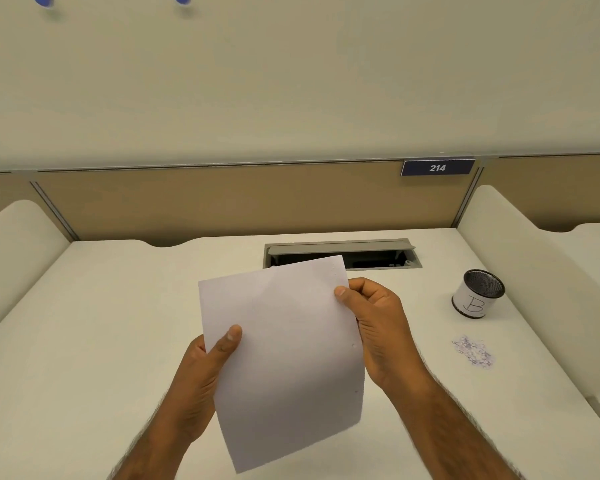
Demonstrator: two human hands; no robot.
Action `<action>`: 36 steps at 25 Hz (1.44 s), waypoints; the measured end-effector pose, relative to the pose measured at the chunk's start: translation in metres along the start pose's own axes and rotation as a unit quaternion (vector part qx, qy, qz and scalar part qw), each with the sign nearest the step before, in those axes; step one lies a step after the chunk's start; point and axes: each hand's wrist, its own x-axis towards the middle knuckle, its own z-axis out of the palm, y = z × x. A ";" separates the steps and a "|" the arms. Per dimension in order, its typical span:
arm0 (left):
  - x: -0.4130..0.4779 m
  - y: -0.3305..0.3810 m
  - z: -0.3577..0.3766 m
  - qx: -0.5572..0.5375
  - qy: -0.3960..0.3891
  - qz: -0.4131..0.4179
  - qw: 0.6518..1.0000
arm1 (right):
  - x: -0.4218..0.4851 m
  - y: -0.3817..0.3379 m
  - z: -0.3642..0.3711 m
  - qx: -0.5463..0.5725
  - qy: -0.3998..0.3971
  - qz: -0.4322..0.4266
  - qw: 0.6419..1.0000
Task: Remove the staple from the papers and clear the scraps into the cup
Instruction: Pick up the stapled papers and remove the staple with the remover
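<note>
The person's left hand (205,368) pinches the lower left edge of the plain white sheets of paper (281,358), steadying them above the white desk (84,341). The right hand (378,327) pinches the upper right edge, probably to reach the staple, too small to make out. Off to the right, a small heap of speckled paper scraps (473,351) lies near the black mesh cup with a white label (477,294), handy for sweeping in; beyond, a grey cable hatch (340,254)
</note>
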 end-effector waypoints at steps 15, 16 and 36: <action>-0.020 -0.007 0.072 0.208 0.101 0.175 0.957 | -0.064 0.006 0.064 -0.299 -0.079 -0.082 0.947; -0.021 -0.011 0.076 0.221 0.082 0.176 0.956 | -0.062 0.007 0.069 -0.301 -0.066 -0.081 0.948; 0.019 0.042 0.019 0.049 0.072 0.109 0.990 | 0.004 -0.017 -0.031 -0.010 -0.204 0.065 0.977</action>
